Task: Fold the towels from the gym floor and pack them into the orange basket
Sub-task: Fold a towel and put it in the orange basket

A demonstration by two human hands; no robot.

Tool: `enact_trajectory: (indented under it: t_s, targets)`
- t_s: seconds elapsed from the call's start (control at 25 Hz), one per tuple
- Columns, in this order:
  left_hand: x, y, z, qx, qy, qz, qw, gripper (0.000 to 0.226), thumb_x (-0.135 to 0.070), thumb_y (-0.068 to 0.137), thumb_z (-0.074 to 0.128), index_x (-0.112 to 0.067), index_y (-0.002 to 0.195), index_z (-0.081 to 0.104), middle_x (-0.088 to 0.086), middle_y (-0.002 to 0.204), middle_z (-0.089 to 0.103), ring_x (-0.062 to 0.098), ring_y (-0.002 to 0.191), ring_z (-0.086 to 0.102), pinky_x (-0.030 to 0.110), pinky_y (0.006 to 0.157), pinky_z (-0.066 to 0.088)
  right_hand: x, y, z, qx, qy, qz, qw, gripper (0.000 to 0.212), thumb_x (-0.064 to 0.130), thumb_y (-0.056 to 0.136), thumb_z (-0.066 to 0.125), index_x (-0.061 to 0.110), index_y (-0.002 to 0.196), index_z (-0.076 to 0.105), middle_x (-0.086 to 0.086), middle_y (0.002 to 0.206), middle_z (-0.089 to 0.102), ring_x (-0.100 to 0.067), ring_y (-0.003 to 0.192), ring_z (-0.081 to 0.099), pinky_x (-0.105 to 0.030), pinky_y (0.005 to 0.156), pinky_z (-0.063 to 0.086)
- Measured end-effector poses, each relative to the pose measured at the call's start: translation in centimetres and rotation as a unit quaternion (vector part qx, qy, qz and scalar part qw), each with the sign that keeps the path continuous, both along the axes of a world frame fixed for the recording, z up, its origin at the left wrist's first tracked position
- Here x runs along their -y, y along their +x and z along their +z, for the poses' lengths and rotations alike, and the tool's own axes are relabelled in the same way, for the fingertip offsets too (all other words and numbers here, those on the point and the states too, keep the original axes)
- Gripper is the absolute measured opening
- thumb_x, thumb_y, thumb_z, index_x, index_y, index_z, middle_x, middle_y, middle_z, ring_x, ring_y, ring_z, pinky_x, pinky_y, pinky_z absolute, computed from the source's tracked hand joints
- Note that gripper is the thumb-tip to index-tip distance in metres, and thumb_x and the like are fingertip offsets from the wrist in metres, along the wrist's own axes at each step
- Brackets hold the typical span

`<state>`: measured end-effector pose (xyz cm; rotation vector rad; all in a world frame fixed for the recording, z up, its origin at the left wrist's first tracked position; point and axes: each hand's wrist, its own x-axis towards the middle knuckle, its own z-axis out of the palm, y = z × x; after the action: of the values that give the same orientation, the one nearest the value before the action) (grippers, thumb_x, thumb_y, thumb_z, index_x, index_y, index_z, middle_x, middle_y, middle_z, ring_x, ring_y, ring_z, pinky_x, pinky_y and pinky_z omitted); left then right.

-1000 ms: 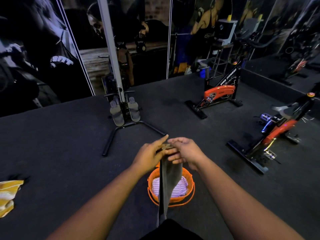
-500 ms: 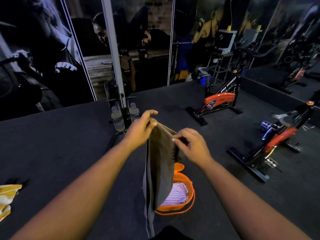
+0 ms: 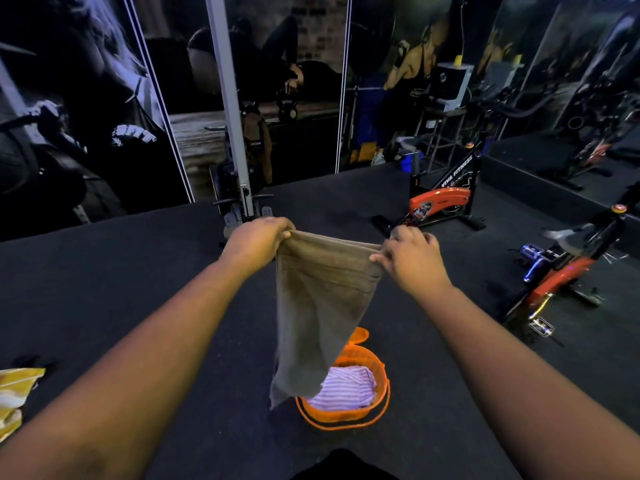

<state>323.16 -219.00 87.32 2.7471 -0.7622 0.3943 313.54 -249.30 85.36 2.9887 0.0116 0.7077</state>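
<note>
- The left hand [image 3: 258, 242] pinches the top left corner of a grey-brown towel [image 3: 320, 306], fingers curled tight around the cloth.
- The right hand [image 3: 412, 261] grips the top right corner between thumb and fingertips.
- The towel's top edge runs between the two hands, and the cloth hangs down in the air, narrowing toward its lower end.
- That lower end dangles over the left rim of the orange basket [image 3: 360, 415]; whether it touches the rim is hard to tell.
- The basket stands on the dark floor [image 3: 104, 289], with a purple-and-white striped towel [image 3: 346, 391] lying inside.
- A yellow towel [image 3: 15, 396] lies on the floor at far left, well apart from the basket.
- Two orange exercise bikes [image 3: 440, 204] stand to the right.
</note>
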Motion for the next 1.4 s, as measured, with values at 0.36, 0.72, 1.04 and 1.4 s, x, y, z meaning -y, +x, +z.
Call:
enact_trajectory:
  t_s: [0.36, 0.72, 1.04, 1.4]
  targets:
    - [0.4, 0.9, -1.4, -0.09, -0.198, 0.04, 0.975, 0.016, -0.018, 0.102, 0.058, -0.026, 0.112, 0.067, -0.005, 0.106, 0.07, 0.016, 0.095, 0.064, 0.027, 0.076, 0.047, 0.1, 1.1, 1.0, -0.019, 0.433, 0.041, 0.9, 0.033, 0.004, 0.082, 0.074, 0.025, 0.099, 0.057, -0.003, 0.081, 0.068, -0.024, 0.077, 0.067, -0.038, 0.072, 0.055]
    - [4.2, -0.7, -1.0, -0.262, -0.558, 0.003, 0.788, 0.017, -0.026, 0.103, 0.059, -0.022, 0.118, 0.061, 0.008, 0.116, 0.069, 0.026, 0.11, 0.068, 0.035, 0.09, 0.059, -1.7, 1.9, 2.3, -0.022, 0.753, 0.135, 0.644, 0.019, 0.006, 0.092, 0.065, 0.022, 0.098, 0.073, -0.001, 0.082, 0.074, -0.012, 0.068, 0.067, -0.027, 0.053, 0.054]
    - [7.3, -3.1, 0.6, -0.329, -0.435, -0.068, 0.835, 0.02, -0.027, 0.096, 0.07, -0.008, 0.101, 0.071, 0.005, 0.091, 0.074, 0.018, 0.087, 0.069, 0.035, 0.079, 0.056, -4.9, 1.2, 0.2, -0.001, 0.8, 0.207, 0.563, 0.048, 0.016, 0.089, 0.075, 0.014, 0.133, 0.057, -0.009, 0.116, 0.072, -0.019, 0.105, 0.071, -0.03, 0.08, 0.058]
    - [7.0, -3.2, 1.2, -0.416, -0.548, -0.061, 0.723, 0.068, -0.049, 0.091, 0.068, -0.018, 0.146, 0.044, 0.013, 0.136, 0.063, 0.026, 0.116, 0.064, 0.045, 0.098, 0.052, -7.6, -0.3, -4.0, -0.081, 0.685, 0.098, 0.717, 0.02, 0.003, 0.088, 0.075, 0.008, 0.107, 0.073, -0.002, 0.099, 0.078, -0.007, 0.095, 0.073, -0.037, 0.088, 0.057]
